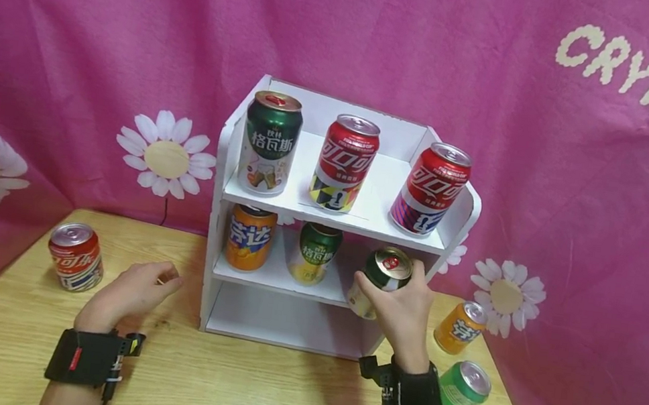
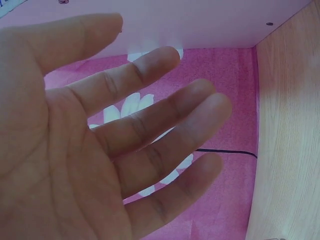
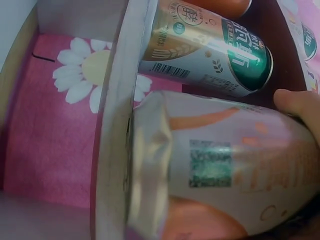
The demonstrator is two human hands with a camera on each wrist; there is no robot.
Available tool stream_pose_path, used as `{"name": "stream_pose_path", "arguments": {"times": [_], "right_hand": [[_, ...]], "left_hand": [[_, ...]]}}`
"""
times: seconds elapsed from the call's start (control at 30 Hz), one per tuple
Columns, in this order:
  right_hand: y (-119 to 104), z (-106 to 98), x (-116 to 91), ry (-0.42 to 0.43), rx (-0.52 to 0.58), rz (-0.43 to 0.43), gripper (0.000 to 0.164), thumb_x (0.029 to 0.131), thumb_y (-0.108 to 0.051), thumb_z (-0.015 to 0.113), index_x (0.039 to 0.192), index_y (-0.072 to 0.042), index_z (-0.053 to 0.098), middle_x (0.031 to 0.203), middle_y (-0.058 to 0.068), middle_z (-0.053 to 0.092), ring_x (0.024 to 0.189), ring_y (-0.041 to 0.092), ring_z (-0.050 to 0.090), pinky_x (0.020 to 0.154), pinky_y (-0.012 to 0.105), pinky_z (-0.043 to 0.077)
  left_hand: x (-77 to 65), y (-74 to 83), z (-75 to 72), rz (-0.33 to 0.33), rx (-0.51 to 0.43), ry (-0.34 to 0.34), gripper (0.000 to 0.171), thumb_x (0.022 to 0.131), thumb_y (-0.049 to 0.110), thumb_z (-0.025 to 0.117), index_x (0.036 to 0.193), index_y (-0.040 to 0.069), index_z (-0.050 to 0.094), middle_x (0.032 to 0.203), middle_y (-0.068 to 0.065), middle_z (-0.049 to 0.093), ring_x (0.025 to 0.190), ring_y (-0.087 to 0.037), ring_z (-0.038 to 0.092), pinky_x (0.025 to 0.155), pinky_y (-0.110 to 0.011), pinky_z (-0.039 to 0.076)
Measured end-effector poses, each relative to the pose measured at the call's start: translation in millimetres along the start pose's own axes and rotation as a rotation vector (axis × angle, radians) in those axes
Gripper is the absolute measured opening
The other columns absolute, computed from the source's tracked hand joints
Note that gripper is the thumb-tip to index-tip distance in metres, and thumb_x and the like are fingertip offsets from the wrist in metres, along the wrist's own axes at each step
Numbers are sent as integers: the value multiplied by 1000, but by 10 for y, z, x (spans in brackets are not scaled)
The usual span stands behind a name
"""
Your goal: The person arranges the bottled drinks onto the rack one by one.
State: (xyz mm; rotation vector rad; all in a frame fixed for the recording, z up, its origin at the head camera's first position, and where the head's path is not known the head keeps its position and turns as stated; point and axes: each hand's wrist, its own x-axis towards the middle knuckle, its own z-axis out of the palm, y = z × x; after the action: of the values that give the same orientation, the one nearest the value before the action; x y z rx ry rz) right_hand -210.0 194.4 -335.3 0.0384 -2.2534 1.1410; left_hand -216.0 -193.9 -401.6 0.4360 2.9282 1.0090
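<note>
My right hand grips a green-and-white drink can at the right end of the middle level of a white shelf rack. The can tilts, and its bottom rim is right at the shelf board's front edge in the right wrist view. Beside it on that level stand a green-and-yellow can and an orange can. To the left of the rack, my left hand hovers over the table with relaxed fingers, holding nothing; its palm and spread fingers show in the left wrist view.
The top level bears a green can and two red cola cans. On the wooden table stand a red can at left, and an orange can and a light-green can at right. A pink curtain hangs behind.
</note>
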Motion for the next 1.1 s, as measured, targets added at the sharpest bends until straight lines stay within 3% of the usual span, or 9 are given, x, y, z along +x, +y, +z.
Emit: {"name": "stream_pose_path", "arguments": {"times": [0.4,0.73,0.93,1.1], "right_hand": [[19,91,-24,10,44,19,75,69,-24,85,128,-4,42,110,17,59,95,28,59,78,42,51],[33,159,-21,50,44,-12,79,70,-21,85,130,1,40,114,21,56,98,31,57,83,44,48],[108,295,-74,104,55,-18,91,71,-22,84,139,-1,29,123,21,50,108,31,51,94,46,41],[221,422,-170,136,22,4,92,68,-22,86,137,0,29,120,23,52,106,33,53,92,48,41]], "left_hand": [[3,1,-7,-12,6,-5,26,97,26,52,100,1,61,101,-17,64,97,-38,58,79,-51,47],[-7,-10,-6,-15,15,-3,29,98,28,51,102,1,61,101,-18,64,98,-38,58,80,-51,47],[-6,-17,-7,-10,15,-3,29,97,27,51,101,0,61,101,-19,64,98,-39,58,80,-52,47],[6,-23,-6,-8,16,-5,27,97,25,52,101,0,61,100,-18,64,97,-39,58,80,-52,47]]}}
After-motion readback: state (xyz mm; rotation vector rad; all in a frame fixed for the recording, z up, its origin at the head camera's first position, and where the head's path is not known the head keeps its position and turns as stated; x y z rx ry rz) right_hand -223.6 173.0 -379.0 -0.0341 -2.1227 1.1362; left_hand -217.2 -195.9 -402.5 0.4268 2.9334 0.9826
